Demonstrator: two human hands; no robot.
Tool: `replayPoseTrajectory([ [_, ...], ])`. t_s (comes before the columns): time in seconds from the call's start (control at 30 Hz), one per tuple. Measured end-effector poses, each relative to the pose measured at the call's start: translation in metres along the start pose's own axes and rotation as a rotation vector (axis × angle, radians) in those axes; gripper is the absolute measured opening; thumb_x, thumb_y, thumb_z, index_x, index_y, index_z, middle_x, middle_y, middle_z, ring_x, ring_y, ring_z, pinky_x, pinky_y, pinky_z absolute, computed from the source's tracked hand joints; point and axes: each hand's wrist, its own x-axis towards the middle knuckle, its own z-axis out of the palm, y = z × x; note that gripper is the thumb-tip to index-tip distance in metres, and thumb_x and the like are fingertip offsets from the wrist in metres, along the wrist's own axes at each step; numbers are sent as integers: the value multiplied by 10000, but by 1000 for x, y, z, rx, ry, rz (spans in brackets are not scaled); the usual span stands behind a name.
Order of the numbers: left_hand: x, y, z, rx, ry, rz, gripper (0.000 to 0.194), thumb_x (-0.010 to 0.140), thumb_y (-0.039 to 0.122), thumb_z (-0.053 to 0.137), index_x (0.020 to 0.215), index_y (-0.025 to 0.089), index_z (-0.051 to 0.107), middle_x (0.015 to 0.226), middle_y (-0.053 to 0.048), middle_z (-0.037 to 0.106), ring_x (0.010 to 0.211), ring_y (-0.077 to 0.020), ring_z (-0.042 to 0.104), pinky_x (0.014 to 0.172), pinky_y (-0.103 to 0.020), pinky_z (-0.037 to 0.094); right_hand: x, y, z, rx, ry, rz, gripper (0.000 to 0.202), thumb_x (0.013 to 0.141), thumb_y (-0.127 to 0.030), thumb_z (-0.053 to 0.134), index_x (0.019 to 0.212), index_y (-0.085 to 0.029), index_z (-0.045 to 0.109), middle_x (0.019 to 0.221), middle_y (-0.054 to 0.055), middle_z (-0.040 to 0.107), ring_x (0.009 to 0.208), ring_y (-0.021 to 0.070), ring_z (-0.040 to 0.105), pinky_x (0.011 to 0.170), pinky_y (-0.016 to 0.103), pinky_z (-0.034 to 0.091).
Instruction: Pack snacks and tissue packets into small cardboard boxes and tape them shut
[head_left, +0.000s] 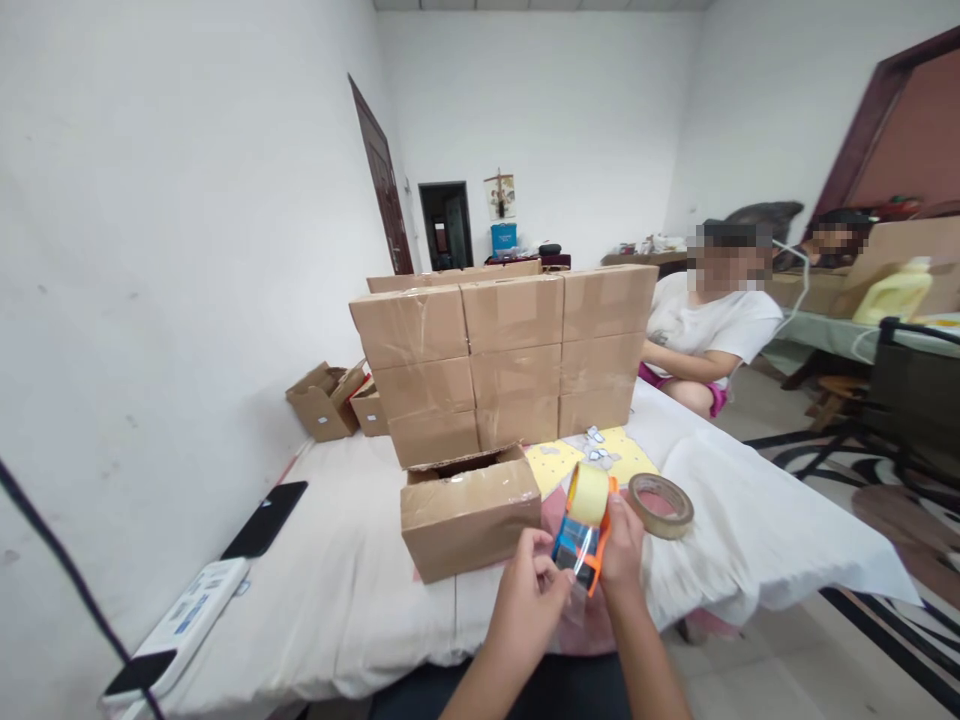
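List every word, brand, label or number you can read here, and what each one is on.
None can be read for certain.
White oblong object: blue and grey print, too blurred.
Blue box at the back: white lettering, too small.
Two cartons by the wall: small white labels, too small.
Tape dispenser: no lettering I can make out.

The stacked boxes (517, 345) are matt brown cardboard, crossed by glossy clear tape that catches the light. The open box (472, 510) is plain cardboard too, its torn top edge rough. The tape dispenser (581, 540) looks like smooth orange and blue plastic. White cloth (345, 560), softly wrinkled, covers the bench. The brown tape roll (661, 505) has a smooth, slightly shiny face; the wall (187, 200) is matt and faintly scuffed.
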Motion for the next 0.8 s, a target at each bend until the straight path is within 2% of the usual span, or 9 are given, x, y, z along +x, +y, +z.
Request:
replayPoseTrajectory([
  [0.17,1,-6,-8,-133,-18,-56,432,795,384,703,1061,195,419,562,60,593,542,-139,561,594,-248,401,-6,-7,5,-8,-33,-48,488,860,-636,573,667,-190,527,629,-19,518,594,144,446,560,273,403],
  [0.27,2,-12,-13,-145,-23,-56,504,769,428,740,1086,193,426,564,52,611,549,-143,573,586,-241,386,-13,-15,9,-46,-30,-66,482,874,-631,556,669,-197,521,638,-16,516,614,152,464,579,276,413],
  [0.4,4,-21,-17,-157,-28,-52,548,740,470,769,1087,188,452,551,62,592,525,-134,541,561,-236,363,-20,-17,10,-100,11,-43,466,881,-633,538,736,-192,576,709,2,576,673,169,514,625,285,436],
  [0.5,7,-25,-19,-156,-31,-38,562,739,496,769,1090,183,461,574,28,636,552,-147,563,578,-246,371,-20,-14,9,-99,11,-16,480,877,-641,534,804,-176,623,785,24,626,742,183,549,682,296,453],
  [0.63,8,-24,-21,-167,-136,-46,555,765,519,746,1102,183,460,604,7,667,563,-147,568,611,-260,391,-17,-10,9,-49,110,16,482,823,-640,606,896,-168,670,884,43,666,847,205,590,756,307,478],
  [0.7,8,-21,-22,-208,-189,-30,532,772,520,740,1090,189,471,648,1,680,624,-155,603,670,-273,423,-15,-9,10,7,104,47,492,822,-645,601,904,-166,678,883,46,678,843,210,605,741,310,489],
  [0.8,8,-18,-21,-252,-202,-11,510,767,523,742,1069,202,486,677,4,682,665,-167,625,697,-284,445,-13,-8,11,57,141,90,510,785,-645,640,933,-159,684,948,60,698,891,224,628,758,320,505],
])
